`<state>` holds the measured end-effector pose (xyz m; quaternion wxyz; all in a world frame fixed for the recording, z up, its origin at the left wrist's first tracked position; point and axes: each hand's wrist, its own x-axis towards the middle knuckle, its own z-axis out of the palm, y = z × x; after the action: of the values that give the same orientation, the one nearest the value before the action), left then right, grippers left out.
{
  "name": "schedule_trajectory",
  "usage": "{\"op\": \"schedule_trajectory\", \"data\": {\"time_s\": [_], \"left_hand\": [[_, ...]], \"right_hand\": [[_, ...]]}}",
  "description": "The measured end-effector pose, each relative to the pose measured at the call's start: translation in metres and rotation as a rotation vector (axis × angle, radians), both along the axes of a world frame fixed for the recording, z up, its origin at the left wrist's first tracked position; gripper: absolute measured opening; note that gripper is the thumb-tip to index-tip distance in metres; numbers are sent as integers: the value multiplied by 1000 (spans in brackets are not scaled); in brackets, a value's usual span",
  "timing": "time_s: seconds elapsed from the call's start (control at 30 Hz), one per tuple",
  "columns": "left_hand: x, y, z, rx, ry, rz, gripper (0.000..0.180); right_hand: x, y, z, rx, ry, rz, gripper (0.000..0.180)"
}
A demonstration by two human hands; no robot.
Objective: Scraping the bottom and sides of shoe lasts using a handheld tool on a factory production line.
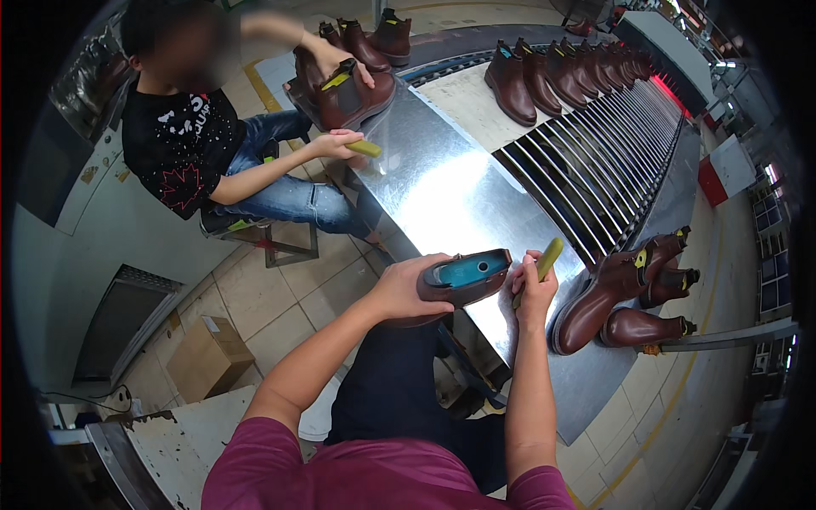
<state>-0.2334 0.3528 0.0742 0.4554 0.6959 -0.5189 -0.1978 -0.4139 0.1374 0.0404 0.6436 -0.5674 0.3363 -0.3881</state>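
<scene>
1. While the left hand (406,287) clamps one brown boot (463,280) by its heel end, the boot lies on its side with the teal insole facing up, held over the near edge of the steel worktop (442,191).
2. Right hand (534,289) closed around one yellow-green stick tool (544,262), tip up, just beside the boot's toe end; contact with the boot cannot be told.
3. Three more brown boots (625,293) at the right near edge of the worktop: one upright-tilted, two lying behind and below it, each with a yellow tag at the pull tab.
4. Slatted conveyor section (595,161) runs along the right side of the worktop; a row of brown boots (569,72) stands at its far end, about seven countable, farther ones blur together.
5. One co-worker (183,127) in a black tee and jeans sits at the far left edge, one hand on a brown boot (348,93), the other hand holding a second yellow-green tool (364,148).
6. Three or so boots (374,38) behind that co-worker's boot, at the far corner.
7. One cardboard box (208,357) on the tiled floor, left of the worktop.
</scene>
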Motion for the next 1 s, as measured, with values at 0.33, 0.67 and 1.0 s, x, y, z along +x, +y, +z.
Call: {"op": "schedule_trajectory", "data": {"time_s": [0.33, 0.67, 1.0], "left_hand": [[0, 4, -11, -59, 3, 71, 85], [-8, -1, -2, -41, 116, 33, 87], [96, -95, 90, -244, 463, 60, 106]], "right_hand": [[5, 0, 1, -46, -31, -64, 35], [-2, -5, 1, 58, -123, -51, 32], [-10, -2, 7, 88, -107, -8, 30]]}}
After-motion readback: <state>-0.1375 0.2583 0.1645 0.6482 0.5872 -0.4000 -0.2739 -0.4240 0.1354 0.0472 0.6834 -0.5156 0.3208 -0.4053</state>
